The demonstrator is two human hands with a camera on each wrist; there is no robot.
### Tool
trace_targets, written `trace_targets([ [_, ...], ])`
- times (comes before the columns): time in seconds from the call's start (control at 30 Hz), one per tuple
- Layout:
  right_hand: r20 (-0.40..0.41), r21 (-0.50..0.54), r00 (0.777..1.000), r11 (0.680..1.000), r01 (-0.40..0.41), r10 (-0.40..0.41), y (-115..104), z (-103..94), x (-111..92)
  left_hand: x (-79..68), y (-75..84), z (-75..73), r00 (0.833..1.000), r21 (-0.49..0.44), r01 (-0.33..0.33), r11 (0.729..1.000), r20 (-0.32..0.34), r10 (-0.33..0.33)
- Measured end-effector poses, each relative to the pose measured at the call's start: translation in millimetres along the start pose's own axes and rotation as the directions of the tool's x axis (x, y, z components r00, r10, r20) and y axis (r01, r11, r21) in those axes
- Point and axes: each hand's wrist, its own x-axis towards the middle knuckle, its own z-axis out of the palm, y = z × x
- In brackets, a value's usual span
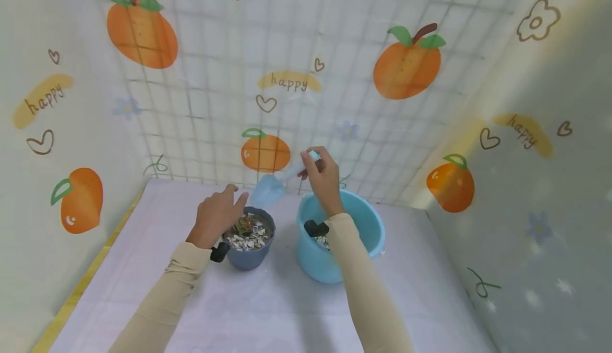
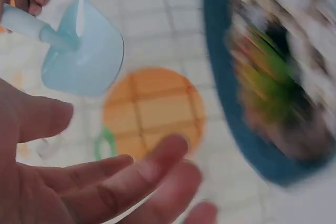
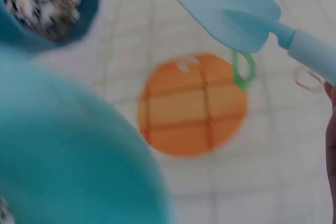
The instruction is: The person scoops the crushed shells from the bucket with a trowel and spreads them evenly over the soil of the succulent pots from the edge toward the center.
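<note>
My right hand point(image 1: 325, 180) grips the handle of a light blue trowel point(image 1: 268, 190), held above the gap between a flower pot and a bucket. The trowel's blade points left and down, over the pot's far rim. In the left wrist view the blade looks bare. The grey-blue flower pot point(image 1: 248, 259) holds a small green and reddish plant point(image 1: 245, 225) among pale shell-like pieces point(image 1: 249, 240). My left hand point(image 1: 217, 215) hovers at the pot's left side, fingers loosely extended and thumb apart, holding nothing. Below my right wrist stands the light blue bucket point(image 1: 313, 265).
Inside the bucket lie more pale pieces point(image 1: 322, 242), partly hidden by my right arm. Pot and bucket stand side by side on a white-covered table point(image 1: 229, 310). Behind them rises a curtain point(image 1: 210, 109) printed with oranges, with further printed walls left and right.
</note>
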Motion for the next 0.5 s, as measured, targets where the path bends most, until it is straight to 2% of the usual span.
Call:
trace_targets([
  [0.1, -0.048, -0.039, 0.998, 0.998, 0.039, -0.041, -2.8, -23.5, 10.8, 3.6, 24.8, -2.2, 0.999, -0.048, -0.049, 0.998, -0.01, 0.048],
  [0.23, -0.107, -0.087, 0.994, 0.996, 0.028, -0.037, 17.3, -60.0, 18.6, 7.5, 55.3, 5.5, 0.996, -0.117, -0.09, 0.989, 0.008, 0.091],
  [0.37, -0.148, -0.168, 0.989, 0.985, -0.028, 0.003, 36.6, -93.9, 12.3, 11.0, 79.5, 30.8, 0.992, -0.191, -0.101, 0.976, 0.057, 0.113],
  [0.5, -0.14, -0.241, 0.986, 0.962, -0.126, 0.094, 52.1, -114.0, -3.8, 10.1, 98.3, 63.3, 0.982, -0.26, -0.089, 0.961, 0.137, 0.128],
])
